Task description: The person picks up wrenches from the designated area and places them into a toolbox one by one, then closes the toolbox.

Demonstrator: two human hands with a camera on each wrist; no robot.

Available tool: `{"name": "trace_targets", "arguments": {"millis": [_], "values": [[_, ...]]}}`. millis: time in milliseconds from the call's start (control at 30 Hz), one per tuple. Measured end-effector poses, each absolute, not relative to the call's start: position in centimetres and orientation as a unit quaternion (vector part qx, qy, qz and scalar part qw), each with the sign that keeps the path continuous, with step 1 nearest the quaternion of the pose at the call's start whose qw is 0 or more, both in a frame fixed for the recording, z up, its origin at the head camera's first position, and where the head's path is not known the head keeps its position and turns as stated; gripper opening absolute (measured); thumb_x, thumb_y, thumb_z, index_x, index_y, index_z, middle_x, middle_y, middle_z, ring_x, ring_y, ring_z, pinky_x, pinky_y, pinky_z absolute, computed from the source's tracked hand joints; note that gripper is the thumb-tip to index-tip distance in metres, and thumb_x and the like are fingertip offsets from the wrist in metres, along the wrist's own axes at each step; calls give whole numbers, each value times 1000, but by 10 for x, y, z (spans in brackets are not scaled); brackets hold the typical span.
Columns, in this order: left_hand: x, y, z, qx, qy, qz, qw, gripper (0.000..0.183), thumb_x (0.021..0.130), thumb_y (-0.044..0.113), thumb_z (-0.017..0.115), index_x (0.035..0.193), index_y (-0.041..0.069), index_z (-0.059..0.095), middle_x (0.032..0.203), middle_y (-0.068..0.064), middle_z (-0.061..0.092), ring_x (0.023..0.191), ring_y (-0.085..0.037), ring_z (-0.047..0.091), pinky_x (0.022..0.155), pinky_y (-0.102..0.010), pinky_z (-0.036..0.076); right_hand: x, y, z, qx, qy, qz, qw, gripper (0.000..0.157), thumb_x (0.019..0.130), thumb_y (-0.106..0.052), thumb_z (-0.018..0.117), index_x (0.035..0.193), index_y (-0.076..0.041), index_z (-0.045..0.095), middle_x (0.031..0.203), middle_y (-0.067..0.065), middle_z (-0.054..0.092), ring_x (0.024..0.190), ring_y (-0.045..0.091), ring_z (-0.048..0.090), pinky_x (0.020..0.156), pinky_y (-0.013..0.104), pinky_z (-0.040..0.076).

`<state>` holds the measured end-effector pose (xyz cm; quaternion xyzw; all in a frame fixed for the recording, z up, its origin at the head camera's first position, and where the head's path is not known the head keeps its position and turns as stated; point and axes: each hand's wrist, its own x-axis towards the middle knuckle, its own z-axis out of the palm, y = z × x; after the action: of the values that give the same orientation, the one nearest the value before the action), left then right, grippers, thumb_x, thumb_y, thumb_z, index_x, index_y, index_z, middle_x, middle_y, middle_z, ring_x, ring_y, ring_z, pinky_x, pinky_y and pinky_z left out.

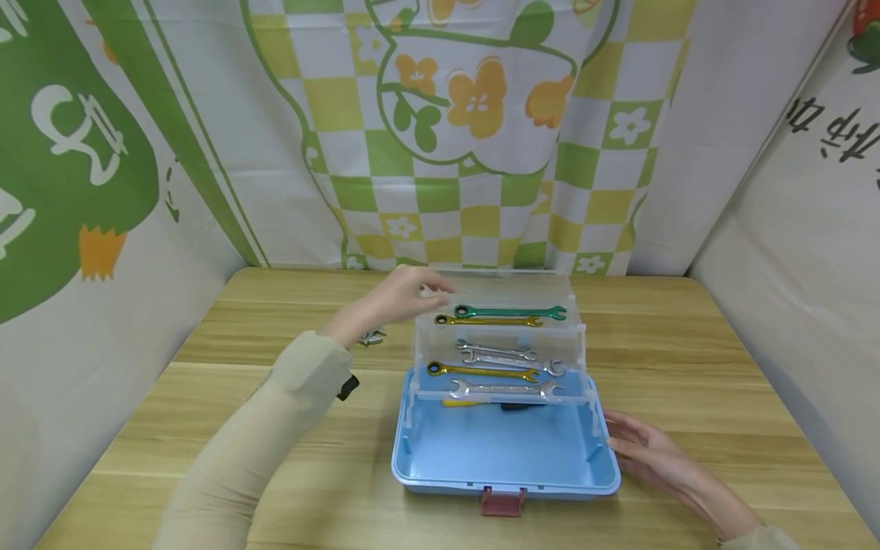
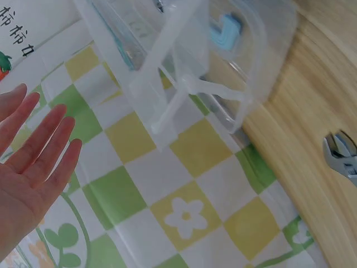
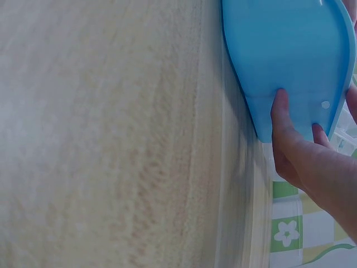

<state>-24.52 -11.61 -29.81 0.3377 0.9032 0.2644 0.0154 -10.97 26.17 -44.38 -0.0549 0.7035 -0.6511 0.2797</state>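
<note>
A blue toolbox point(image 1: 505, 451) sits on the table with clear plastic trays point(image 1: 574, 336) raised in steps at its back. On the trays lie a green ratchet wrench point(image 1: 510, 312), two gold ratchet wrenches point(image 1: 483, 372) and several silver wrenches point(image 1: 505, 390). My left hand point(image 1: 410, 294) hovers by the upper tray's left end; in the left wrist view its fingers point(image 2: 47, 148) are spread, holding nothing. Against the toolbox's right wall rests my right hand point(image 1: 649, 454). In the right wrist view its extended fingers point(image 3: 281, 109) touch the blue side.
A silver tool head point(image 2: 340, 156) lies on the wooden table point(image 1: 687, 367) left of the toolbox, partly hidden by the left arm in the head view. Yellow and black handles point(image 1: 520, 406) show under the lowest tray. A red latch point(image 1: 502, 502) hangs in front. Patterned curtains point(image 1: 474, 191) stand behind.
</note>
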Motion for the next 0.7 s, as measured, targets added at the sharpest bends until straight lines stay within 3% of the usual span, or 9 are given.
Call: {"name": "trace_targets", "arguments": {"millis": [267,467,700], "values": [[-240,-143,-316,309,914,261,12,24,87,14,56,107,4,63,107,-11,61,98,-25,55,86,-41,43,-110,261,-443,-44,706,-649,279,69,92,-19,47,137,9,2,138,35,5,124,40,27,95,40,37],[-238,-164,-336,306,915,263,-8,23,84,8,58,105,-1,63,106,-15,62,95,-29,56,84,-44,44,-109,261,-444,-47,706,-650,277,70,92,-19,47,136,10,2,138,35,5,125,41,25,96,40,36],[-237,-188,-356,277,923,268,5,28,86,11,56,111,-2,59,111,-17,59,101,-32,53,86,-47,42,-109,261,-444,-44,704,-652,277,70,92,-19,48,136,10,2,138,35,5,124,39,27,95,41,36]]}}
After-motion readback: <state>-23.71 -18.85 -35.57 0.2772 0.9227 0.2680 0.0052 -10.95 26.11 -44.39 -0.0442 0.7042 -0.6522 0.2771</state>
